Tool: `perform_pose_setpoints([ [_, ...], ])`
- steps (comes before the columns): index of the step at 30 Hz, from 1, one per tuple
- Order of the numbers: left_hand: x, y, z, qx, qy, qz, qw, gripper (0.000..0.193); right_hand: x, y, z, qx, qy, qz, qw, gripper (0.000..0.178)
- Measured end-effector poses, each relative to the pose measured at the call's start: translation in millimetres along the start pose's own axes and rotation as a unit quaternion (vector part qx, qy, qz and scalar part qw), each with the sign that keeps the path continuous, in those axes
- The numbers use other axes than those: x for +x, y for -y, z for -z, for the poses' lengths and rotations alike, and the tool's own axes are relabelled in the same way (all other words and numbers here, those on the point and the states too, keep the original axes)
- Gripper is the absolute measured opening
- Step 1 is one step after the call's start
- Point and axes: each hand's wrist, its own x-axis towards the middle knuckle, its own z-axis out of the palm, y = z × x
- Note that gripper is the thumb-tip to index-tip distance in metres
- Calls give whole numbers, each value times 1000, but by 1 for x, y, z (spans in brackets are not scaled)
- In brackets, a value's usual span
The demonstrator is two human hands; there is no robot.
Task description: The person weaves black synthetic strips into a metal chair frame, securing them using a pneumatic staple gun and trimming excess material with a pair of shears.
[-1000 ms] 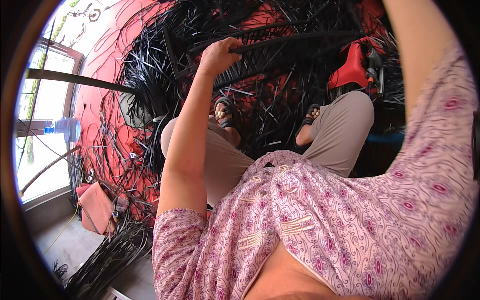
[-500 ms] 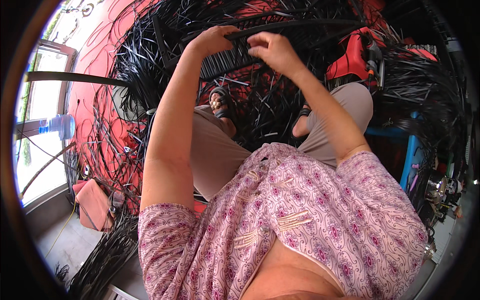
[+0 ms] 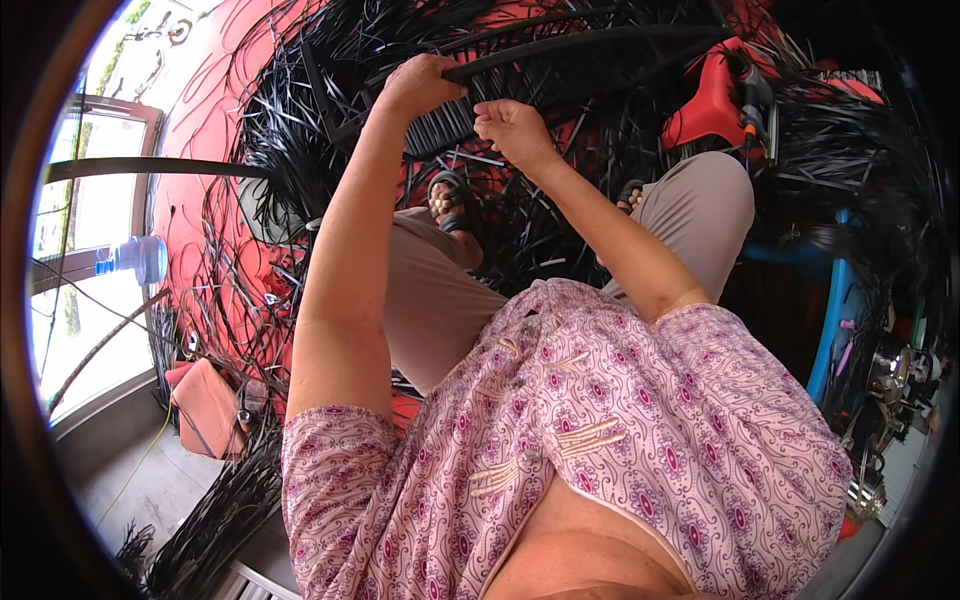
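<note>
A black frame with a curved bar point(image 3: 610, 38) and a panel of woven black strips point(image 3: 440, 128) lies beyond my knees. My left hand point(image 3: 418, 86) is closed over the near left part of the frame, its fingertips hidden behind the bar. Just right of it, in front of the woven panel, my right hand point(image 3: 512, 132) has its fingers curled together in a pinch. Whether a thin strip is between them cannot be made out. Loose black plastic strips point(image 3: 300, 90) are heaped around the frame.
At the right stand a red plastic stool point(image 3: 708, 105), a power drill point(image 3: 752, 105) and a blue-rimmed container point(image 3: 835, 290). To the left are a clear blue water jug point(image 3: 140, 260), a pink bag point(image 3: 207, 408) and a glass door point(image 3: 95, 190). More strips litter the red floor.
My right hand has drawn down and slightly left, toward me, and its fingers have curled closer together. My left hand stays at the frame. The whole view has shifted a little.
</note>
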Motion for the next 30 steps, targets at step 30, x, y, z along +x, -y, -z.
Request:
perform_pose_setpoints([
  [30, -15, -11, 1, -273, 183, 69, 942, 28, 2, 4, -14, 101, 3, -136, 986, 28],
])
